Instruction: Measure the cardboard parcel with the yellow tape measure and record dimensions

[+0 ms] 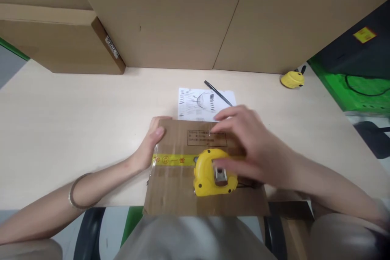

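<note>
Your left hand (150, 141) grips the left edge of a flat brown cardboard box (170, 195), thumb on top, near the counter's (76, 122) front edge. A rounded yellow tape measure (201, 175) with a shiny metal clip (220, 180) lies on the box, over a strip of glossy printed yellow tape (173, 160). Your right hand (263, 156), blurred, arches above, fingers spread wide; one overlaps the clip, but you cannot tell whether it touches. To handle this well, keep the left grip firm and the box level, since hard, smooth plastic could slide on slick tape; close the right fingers around the curved casing rather than pressing one side. Beyond lie thin white paper (189, 107) with dark markings and a slim black pen (217, 91).
</note>
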`<state>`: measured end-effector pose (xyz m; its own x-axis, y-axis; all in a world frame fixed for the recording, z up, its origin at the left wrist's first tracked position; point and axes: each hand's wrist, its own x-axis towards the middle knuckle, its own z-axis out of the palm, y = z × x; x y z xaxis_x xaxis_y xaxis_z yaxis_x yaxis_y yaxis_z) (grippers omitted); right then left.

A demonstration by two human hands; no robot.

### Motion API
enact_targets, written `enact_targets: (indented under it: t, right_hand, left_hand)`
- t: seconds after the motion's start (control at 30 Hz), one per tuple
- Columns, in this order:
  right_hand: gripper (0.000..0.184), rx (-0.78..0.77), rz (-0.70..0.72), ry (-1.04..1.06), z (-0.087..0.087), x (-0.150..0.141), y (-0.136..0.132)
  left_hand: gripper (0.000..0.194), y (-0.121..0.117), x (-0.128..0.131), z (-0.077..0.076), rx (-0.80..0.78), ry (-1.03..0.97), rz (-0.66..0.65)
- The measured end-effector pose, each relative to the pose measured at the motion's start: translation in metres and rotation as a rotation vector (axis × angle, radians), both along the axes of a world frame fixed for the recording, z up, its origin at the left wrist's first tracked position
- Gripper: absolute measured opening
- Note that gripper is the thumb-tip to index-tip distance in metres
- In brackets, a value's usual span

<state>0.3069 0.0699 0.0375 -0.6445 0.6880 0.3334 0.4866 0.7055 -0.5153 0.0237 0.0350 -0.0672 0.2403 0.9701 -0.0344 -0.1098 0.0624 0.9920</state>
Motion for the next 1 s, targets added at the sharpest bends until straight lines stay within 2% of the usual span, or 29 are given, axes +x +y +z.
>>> enact_targets:
  t: [0.07, 0.1, 0.17, 0.23, 0.3, 0.37, 0.47, 0.6, 0.73, 0.87, 1.0]
  right_hand:
    - [0.036, -0.088, -0.170, -0.013, -0.004, 0.009, 0.033]
    - [0.037, -0.153, -0.303, -0.069, -0.010, 0.013, 0.051]
    - [0.037, -0.192, -0.553, -0.290, -0.030, 0.016, 0.086]
    - [0.036, -0.212, -0.625, -0.434, -0.055, 0.017, 0.113]
    - [0.034, -0.237, -0.601, -0.459, -0.075, 0.017, 0.126]
    - [0.030, -0.278, -0.535, -0.417, -0.085, 0.020, 0.130]
    - [0.032, -0.387, -0.411, -0.294, -0.082, 0.031, 0.132]
    - [0.036, -0.555, -0.311, 0.028, -0.076, 0.041, 0.142]
    - [0.052, -0.619, -0.301, 0.334, -0.091, 0.038, 0.154]
    - [0.049, -0.688, -0.283, 0.418, -0.107, 0.033, 0.153]
    - [0.043, -0.716, -0.281, 0.399, -0.111, 0.030, 0.146]
  left_hand:
    - [0.057, 0.002, 0.003, 0.002, -0.120, -0.049, 0.006]
    - [0.059, 0.004, 0.004, 0.002, -0.156, -0.078, 0.001]
    - [0.060, 0.006, 0.004, 0.002, -0.162, -0.130, -0.020]
    - [0.058, 0.008, 0.003, -0.001, -0.163, -0.164, -0.042]
    - [0.056, 0.010, 0.001, -0.005, -0.160, -0.178, -0.070]
    - [0.056, 0.012, -0.001, -0.009, -0.134, -0.187, -0.097]
    - [0.057, 0.012, -0.004, -0.012, -0.081, -0.191, -0.115]
    - [0.061, 0.012, -0.007, -0.008, -0.089, -0.170, -0.160]
    - [0.067, 0.015, -0.010, -0.006, -0.110, -0.153, -0.231]
    - [0.069, 0.019, -0.014, -0.008, -0.068, -0.145, -0.296]
    - [0.066, 0.019, -0.014, -0.009, -0.064, -0.145, -0.285]
